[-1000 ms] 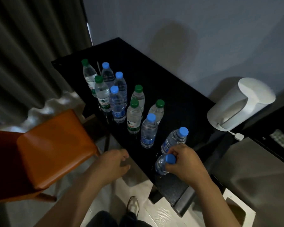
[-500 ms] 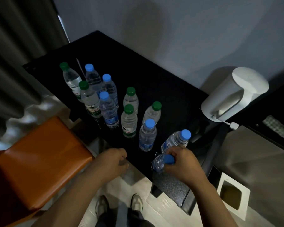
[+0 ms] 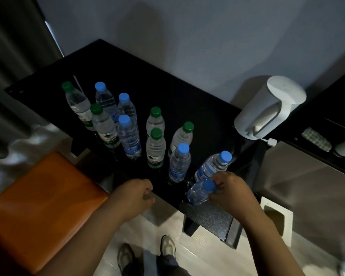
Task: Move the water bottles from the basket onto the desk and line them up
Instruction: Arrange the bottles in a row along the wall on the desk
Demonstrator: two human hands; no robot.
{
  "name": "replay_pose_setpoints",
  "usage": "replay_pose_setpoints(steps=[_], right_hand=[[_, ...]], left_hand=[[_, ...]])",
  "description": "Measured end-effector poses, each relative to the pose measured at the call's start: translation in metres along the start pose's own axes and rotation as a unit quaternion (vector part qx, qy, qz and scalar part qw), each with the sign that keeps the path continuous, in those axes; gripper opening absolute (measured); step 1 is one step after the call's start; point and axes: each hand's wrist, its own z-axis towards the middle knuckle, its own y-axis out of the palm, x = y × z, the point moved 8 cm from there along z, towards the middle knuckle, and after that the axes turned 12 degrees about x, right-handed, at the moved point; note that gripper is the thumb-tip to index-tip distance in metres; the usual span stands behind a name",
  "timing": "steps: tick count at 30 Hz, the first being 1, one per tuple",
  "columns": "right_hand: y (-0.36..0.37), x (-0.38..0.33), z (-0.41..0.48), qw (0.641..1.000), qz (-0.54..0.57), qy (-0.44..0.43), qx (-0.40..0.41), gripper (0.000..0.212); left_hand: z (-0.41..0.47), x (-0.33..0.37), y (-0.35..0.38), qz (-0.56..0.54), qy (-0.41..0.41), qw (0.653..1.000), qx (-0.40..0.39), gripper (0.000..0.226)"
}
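Likely hotel room: black bench (image 3: 167, 86) against bare wall, white electric kettle (image 3: 267, 108) at 2 o'clock, heavy curtain (image 3: 12, 56) at 10, orange padded chair (image 3: 38, 206) at 8.

The right hand (image 3: 230, 193) is hiding one side of the cap of the nearest bottle (image 3: 197, 194). The orange chair (image 3: 38, 206) is running out of sight on the left. The print on the labels (image 3: 110, 138) is showing too small to read.
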Motion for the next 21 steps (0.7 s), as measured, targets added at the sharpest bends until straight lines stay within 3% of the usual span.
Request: replay_pose_setpoints(steps=[7,10,15,21], right_hand=[[-0.010,-0.035,-0.011,1.000,-0.028,-0.013,-0.005,0.023],[-0.008,-0.069,-0.008,0.997,-0.039,-0.063,-0.011,0.016],[-0.008,-0.125,-0.001,0.991,-0.049,-0.123,0.005,0.017],[-0.002,-0.177,0.004,0.990,-0.040,-0.133,0.005,0.015]], left_hand=[[-0.006,-0.007,-0.019,-0.001,0.030,1.000,0.008,0.033],[-0.011,-0.019,-0.034,-0.004,0.031,0.999,0.016,0.032],[-0.021,-0.046,-0.070,0.012,0.037,0.998,0.045,0.033],[-0.026,-0.071,-0.112,0.017,0.049,0.997,0.062,0.033]])
